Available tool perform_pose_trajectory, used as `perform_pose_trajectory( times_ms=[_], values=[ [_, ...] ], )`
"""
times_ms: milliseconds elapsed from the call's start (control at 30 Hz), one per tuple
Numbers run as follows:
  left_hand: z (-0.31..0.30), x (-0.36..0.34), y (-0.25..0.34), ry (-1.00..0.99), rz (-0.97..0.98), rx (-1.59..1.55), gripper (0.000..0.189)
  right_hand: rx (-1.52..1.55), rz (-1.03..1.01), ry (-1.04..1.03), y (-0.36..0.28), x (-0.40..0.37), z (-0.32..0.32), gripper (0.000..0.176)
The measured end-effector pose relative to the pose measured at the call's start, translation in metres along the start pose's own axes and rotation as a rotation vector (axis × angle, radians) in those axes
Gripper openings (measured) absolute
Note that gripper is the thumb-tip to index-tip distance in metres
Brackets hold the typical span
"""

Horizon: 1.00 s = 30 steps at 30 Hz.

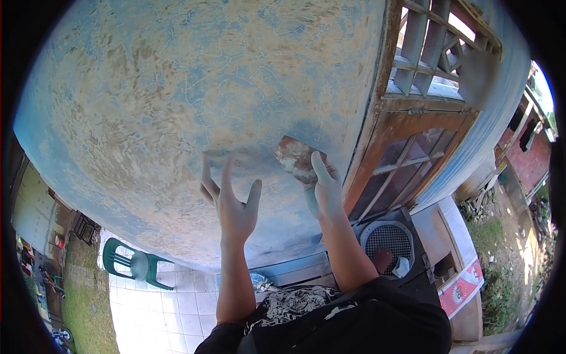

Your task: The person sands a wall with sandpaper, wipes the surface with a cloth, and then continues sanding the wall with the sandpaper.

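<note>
My right hand [323,186] grips a reddish-brown piece of sandpaper [298,159], its face caked with whitish dust. The thumb lies over the near edge of the sheet, with the other fingers behind it. To the left, my left hand [234,203] is raised with fingers spread and nothing in it; its fingertips overlap the wall and are slightly smeared. Both hands are in front of a wall [177,112] of worn blue and beige paint, marked with cracks and rough patches.
Right of the wall are a wooden-framed window [395,165] and a black speaker-like box with a round grille [387,239]. A green plastic chair [121,259] stands on white floor tiles [171,307] at lower left. A red-and-white printed sheet [463,289] lies at lower right.
</note>
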State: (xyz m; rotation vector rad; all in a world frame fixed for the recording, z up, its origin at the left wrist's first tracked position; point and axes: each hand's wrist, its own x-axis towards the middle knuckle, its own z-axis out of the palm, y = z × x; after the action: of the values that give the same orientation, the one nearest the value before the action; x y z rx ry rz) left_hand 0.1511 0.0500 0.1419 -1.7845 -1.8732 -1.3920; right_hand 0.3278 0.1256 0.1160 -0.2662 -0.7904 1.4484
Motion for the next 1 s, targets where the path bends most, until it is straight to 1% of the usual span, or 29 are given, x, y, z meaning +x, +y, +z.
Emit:
perform_pose_trajectory(
  times_ms=[67,100,167,200,233,267,300,333,367,400,433,467,567,667,733,767,833,900,967,1000],
  values=[
    [0.003,-0.007,-0.005,-0.105,-0.007,-0.437,0.059,0.178,0.098,0.003,-0.004,-0.008,0.008,0.023],
    [0.007,-0.011,-0.003,-0.098,-0.016,-0.435,0.059,0.174,0.108,-0.002,-0.004,-0.011,0.013,0.023],
    [0.019,-0.019,0.006,-0.223,-0.226,-0.772,0.044,0.251,0.181,0.058,0.000,-0.018,0.022,0.026],
    [0.032,-0.025,0.002,-0.208,-0.209,-0.872,0.035,0.248,0.190,0.055,0.003,-0.022,0.022,0.026],
    [0.037,-0.029,-0.001,-0.202,-0.216,-0.870,0.035,0.157,0.207,0.058,0.007,-0.027,0.022,0.024],
    [0.041,-0.031,-0.002,-0.213,-0.226,-0.963,0.029,0.067,0.222,0.061,0.010,-0.030,0.021,0.023],
    [0.043,-0.032,-0.002,-0.224,-0.232,-1.056,0.024,0.067,0.226,0.059,0.013,-0.031,0.018,0.023],
    [0.043,-0.033,0.001,-0.188,-0.261,-1.060,0.017,0.020,0.219,0.042,0.016,-0.032,0.013,0.020],
    [0.043,-0.035,-0.001,-0.187,-0.266,-1.059,0.017,-0.026,0.213,0.027,0.019,-0.032,0.007,0.018],
    [0.045,-0.035,-0.003,-0.148,-0.306,-1.126,0.016,-0.026,0.218,0.030,0.021,-0.032,-0.002,0.018],
    [0.046,-0.036,-0.004,-0.109,-0.346,-1.192,0.014,-0.120,0.201,-0.007,0.022,-0.031,-0.010,0.017],
    [0.045,-0.036,-0.005,-0.112,-0.354,-1.190,0.014,-0.214,0.185,-0.042,0.023,-0.032,-0.018,0.016],
    [0.044,-0.032,-0.006,-0.105,-0.370,-1.221,0.012,-0.243,0.235,-0.041,0.013,-0.039,-0.019,0.016],
    [0.048,-0.028,-0.016,-0.139,-0.342,-1.270,0.012,-0.193,0.202,-0.043,0.006,-0.043,-0.018,0.016],
    [0.038,-0.022,-0.011,-0.311,-0.353,-1.254,0.012,-0.170,0.221,-0.017,0.001,-0.043,-0.027,0.017],
    [0.035,-0.022,-0.013,-0.320,-0.354,-1.255,0.012,-0.149,0.244,0.003,-0.001,-0.043,-0.030,0.017],
    [0.032,-0.020,-0.016,-0.482,-0.350,-1.134,0.013,-0.128,0.242,0.047,-0.010,-0.044,-0.022,0.017],
    [0.032,-0.021,-0.007,-0.478,-0.346,-1.146,0.012,-0.107,0.239,0.088,-0.012,-0.045,-0.022,0.017],
    [0.031,-0.022,0.000,-0.470,-0.343,-1.161,0.013,-0.137,0.176,0.052,-0.011,-0.045,-0.029,0.021],
    [0.031,-0.022,0.002,-0.490,-0.358,-1.141,0.017,-0.139,0.172,0.055,-0.012,-0.046,-0.028,0.021]
  ],
)
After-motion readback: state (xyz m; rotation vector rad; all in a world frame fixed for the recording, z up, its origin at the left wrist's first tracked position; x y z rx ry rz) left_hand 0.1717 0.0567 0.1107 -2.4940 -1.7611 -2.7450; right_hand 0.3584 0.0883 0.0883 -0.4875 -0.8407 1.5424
